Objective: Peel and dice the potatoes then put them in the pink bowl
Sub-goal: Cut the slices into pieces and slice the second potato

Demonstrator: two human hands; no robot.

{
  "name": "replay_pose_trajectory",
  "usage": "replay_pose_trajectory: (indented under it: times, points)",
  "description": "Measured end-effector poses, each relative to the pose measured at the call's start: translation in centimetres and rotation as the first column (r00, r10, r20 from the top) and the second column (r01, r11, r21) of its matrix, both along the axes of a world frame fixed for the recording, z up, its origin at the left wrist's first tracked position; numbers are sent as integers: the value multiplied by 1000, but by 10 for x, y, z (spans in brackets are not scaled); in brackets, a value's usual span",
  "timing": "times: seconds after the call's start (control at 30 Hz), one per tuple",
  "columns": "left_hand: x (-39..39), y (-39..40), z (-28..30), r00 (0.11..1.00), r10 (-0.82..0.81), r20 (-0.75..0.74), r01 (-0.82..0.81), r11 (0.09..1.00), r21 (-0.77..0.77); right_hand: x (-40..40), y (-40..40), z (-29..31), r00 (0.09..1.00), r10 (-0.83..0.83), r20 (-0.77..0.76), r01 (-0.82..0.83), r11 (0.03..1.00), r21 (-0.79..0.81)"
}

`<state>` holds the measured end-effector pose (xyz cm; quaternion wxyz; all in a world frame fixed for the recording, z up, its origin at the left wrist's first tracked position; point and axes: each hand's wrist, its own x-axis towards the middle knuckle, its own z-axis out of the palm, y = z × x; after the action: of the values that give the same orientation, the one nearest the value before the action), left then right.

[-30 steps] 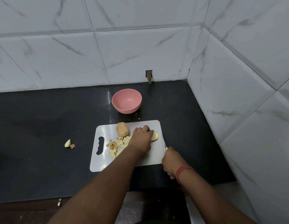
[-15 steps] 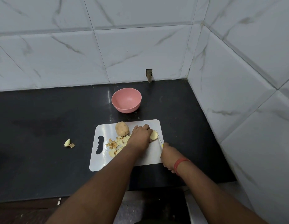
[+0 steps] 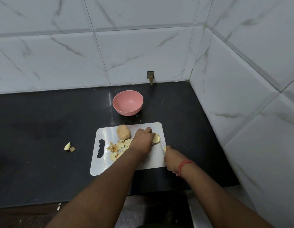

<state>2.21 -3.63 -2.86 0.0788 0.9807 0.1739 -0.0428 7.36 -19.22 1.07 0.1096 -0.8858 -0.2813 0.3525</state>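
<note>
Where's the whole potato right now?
In the head view the whole potato sits at the far edge of the cutting board, just left of the left hand and behind the diced pieces, with the pink bowl beyond it.

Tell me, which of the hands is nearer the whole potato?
Left. The left hand lies just right of the whole potato; the right hand sits farther off, at the board's near right corner.

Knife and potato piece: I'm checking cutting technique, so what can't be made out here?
- Knife: head view; handle hidden in right hand, blade too thin.
- Potato piece: mostly covered by left hand.
- Left fingertips: hidden, curled under.
</note>
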Motion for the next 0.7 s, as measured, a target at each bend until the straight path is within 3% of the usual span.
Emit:
replay_pose_trajectory:
  times: [0.33,0.6,0.67,0.7]
  points:
    - [-1,-4,6,999,-6,-33,8,999,44,-14,13,0,997,-72,1,72,995,65]
    - [1,-10,14,998,12,-61,-6,995,97,-18,29,12,965,-201,-171,212,976,48]
    - [1,-12,15,998,24,-61,-18,995,101,-17,34,18,907,-333,-257,329,942,-59]
    - [1,-13,15,998,29,-62,-23,995,101,-19,38,23,818,-457,-348,439,888,-134]
